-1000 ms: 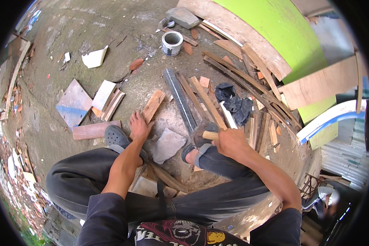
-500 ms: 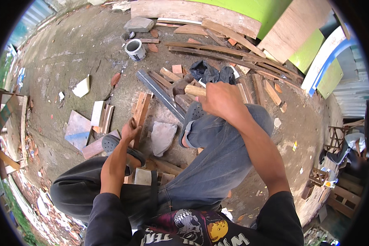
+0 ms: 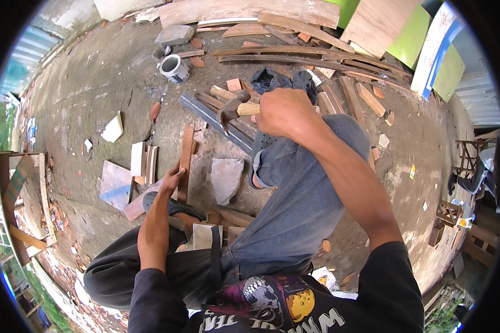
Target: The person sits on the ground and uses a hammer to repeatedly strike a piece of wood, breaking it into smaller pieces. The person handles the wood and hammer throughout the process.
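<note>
And here, clasping a narrow brown piece of wood near its close end with the left hand, just left of the flat grey stone and clear of touching it! Over to the right hand, wrapped firmly around the handle of a hammer, straight out beyond the stone, head to the left, seen against a long dark bar. Farther out, beyond the stone and to its left, a paint can; beyond and to its right, a crumpled black bag. Well left of the stone, short boards, bunched together.
</note>
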{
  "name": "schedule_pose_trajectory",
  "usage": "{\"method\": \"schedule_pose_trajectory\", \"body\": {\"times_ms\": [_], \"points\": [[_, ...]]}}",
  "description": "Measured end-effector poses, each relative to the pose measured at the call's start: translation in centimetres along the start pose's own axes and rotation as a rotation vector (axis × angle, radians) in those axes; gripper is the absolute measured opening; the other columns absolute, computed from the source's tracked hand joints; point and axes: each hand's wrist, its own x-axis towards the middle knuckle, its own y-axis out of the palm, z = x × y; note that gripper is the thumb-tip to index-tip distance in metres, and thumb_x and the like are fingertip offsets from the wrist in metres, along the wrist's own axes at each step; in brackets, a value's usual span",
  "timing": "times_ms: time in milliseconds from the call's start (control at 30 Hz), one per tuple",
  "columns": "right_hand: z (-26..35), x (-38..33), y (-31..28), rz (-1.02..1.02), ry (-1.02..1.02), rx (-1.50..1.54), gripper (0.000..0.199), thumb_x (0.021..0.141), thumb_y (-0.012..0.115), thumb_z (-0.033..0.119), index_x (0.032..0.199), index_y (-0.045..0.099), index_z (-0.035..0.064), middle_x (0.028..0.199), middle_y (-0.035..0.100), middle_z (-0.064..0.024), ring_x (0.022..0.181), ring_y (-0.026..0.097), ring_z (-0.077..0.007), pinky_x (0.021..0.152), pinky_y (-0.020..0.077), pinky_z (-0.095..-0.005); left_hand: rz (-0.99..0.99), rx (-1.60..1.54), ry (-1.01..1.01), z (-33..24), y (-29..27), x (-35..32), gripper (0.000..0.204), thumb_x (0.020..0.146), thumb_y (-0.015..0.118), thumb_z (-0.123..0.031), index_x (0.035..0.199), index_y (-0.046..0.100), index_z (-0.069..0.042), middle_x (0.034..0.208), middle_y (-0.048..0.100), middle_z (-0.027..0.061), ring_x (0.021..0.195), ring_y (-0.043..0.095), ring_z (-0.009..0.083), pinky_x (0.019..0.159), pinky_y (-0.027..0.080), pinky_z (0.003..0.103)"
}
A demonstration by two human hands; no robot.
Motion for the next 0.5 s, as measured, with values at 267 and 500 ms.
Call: {"method": "schedule_pose_trajectory", "body": {"times_ms": [267,500], "points": [[-0.3,0.6,0.5,0.028,0.054,-0.047,0.039,0.089,0.067,0.039,0.092,0.075,0.0011,0.089,0.073,-0.0201,0.087,0.072,-0.0372,0.078,0.0563,-0.0454,-0.520,0.776,-0.301,-3.2,3.7,-1.5,0.061,0.098,0.048,-0.050,0.145,0.049,-0.011,0.126,0.065,0.0223,0.118,0.062,0.0406,0.100,0.047,0.049],[0.0,0.7,0.5,0.042,0.029,-0.049,0.038,0.088,0.067,0.038,0.092,0.075,0.0012,0.090,0.073,-0.0200,0.086,0.072,-0.0361,0.078,0.0565,-0.0449,-0.323,1.013,-0.308,-3.2,5.2,-0.9,0.087,0.082,0.072,-0.053,0.147,0.038,-0.006,0.119,0.066,0.0261,0.111,0.064,0.0424,0.095,0.051,0.049]]}}
